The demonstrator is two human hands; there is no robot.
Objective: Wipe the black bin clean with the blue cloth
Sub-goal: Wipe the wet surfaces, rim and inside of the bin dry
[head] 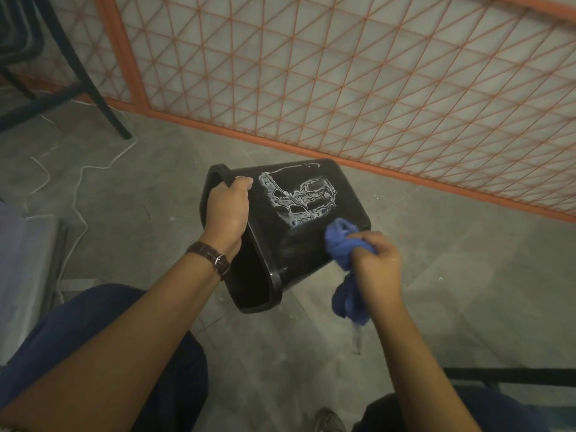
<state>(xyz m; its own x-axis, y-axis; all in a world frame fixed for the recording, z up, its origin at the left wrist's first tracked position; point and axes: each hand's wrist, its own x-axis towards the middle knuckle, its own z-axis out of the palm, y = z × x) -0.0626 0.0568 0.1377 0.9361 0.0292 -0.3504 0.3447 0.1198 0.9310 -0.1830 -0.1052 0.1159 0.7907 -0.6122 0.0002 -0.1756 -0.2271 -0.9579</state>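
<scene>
The black bin (299, 244) is tipped on its side above the floor, its open mouth facing me and down to the left. White soapy streaks (299, 198) cover the upper part of its side wall. My left hand (226, 210) grips the bin's rim at the top left. My right hand (377, 263) holds the bunched blue cloth (341, 238) and presses its top against the bin's lower right side. The cloth's loose end hangs down below my fist.
An orange wire-mesh fence (343, 88) runs across the back. Black chair legs (78, 73) stand at the upper left, with a white cord (81, 182) trailing over the grey floor. A grey box (28, 260) sits at the left. My knees fill the bottom corners.
</scene>
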